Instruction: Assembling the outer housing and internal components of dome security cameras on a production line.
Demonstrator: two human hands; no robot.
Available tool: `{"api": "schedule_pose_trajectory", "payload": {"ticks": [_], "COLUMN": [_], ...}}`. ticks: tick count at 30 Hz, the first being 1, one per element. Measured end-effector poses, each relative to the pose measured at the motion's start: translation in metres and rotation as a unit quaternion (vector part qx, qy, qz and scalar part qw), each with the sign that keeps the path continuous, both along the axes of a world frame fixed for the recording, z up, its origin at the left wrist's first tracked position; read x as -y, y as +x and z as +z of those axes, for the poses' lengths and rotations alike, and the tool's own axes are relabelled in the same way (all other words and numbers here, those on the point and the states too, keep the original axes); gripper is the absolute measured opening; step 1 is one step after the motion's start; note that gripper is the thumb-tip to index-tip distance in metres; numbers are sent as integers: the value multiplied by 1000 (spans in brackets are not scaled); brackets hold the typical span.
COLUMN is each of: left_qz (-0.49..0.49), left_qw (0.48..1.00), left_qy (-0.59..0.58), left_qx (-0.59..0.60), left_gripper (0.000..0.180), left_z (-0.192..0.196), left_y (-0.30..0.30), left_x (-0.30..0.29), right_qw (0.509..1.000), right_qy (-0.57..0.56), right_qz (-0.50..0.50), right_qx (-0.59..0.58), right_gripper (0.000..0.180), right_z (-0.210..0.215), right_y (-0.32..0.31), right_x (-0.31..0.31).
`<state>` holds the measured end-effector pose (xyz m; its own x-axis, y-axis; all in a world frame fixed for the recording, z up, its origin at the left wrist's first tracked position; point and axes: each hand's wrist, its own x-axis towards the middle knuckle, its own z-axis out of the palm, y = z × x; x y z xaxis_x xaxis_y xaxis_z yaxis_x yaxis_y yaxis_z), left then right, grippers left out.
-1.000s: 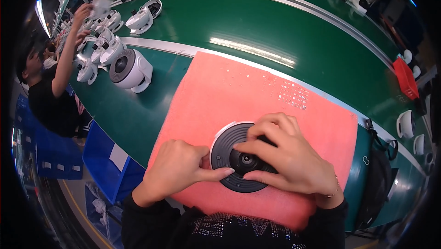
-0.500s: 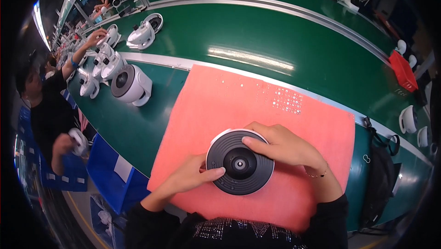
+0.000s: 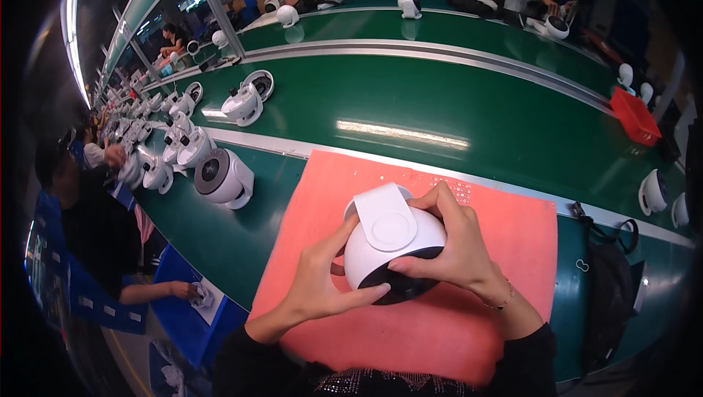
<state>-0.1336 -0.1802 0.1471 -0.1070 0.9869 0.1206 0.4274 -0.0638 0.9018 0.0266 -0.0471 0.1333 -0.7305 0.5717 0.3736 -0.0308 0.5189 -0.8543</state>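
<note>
I hold a round white device (image 3: 390,247) with a black face and a flat white bracket on top, lifted a little over a pink foam mat (image 3: 505,251). My left hand (image 3: 322,280) cups its left and lower side, thumb under the black face. My right hand (image 3: 458,247) wraps its right side, fingers over the top edge and thumb along the dark rim. The black face points down toward me.
A green conveyor belt (image 3: 439,97) runs behind the mat. Several similar white devices (image 3: 223,176) stand at the left along the bench. A person in dark clothes (image 3: 95,229) works at my left. A red bin (image 3: 633,115) sits at the far right; a black bag (image 3: 611,302) hangs at the bench edge.
The device lay face-up on the mat with both hands on it; now it is lifted and turned so its white body and bracket face up. The camera view has tilted up.
</note>
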Motion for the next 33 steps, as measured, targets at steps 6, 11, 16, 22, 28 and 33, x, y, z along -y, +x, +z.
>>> {"api": "schedule_pose_trajectory", "payload": {"ticks": [6,11,16,22,28,33], "left_qz": [-46,-32,169,123,98,11], "left_qw": [959,895,819,797,794,799], "left_qy": [54,162,227,275,270,253], "left_qx": [276,415,500,523,536,545], "left_gripper": [74,75,80,77,79,82], "left_z": [-17,-43,-38,-52,-57,-59], "left_y": [-36,-17,34,26,20,13], "left_x": [-25,-53,-106,-128,-142,-146], "right_qw": [969,986,978,976,966,983], "right_qy": [-196,-50,4,23,102,26], "right_qz": [37,-30,-116,-120,-171,-130], "right_qx": [-148,-156,-174,-180,-167,-129], "right_gripper": [77,95,92,91,91,91], "right_z": [-2,0,-22,-25,-25,-12], "right_y": [2,-8,-12,-12,-11,0], "right_x": [-9,10,1,-11,-12,-13]}}
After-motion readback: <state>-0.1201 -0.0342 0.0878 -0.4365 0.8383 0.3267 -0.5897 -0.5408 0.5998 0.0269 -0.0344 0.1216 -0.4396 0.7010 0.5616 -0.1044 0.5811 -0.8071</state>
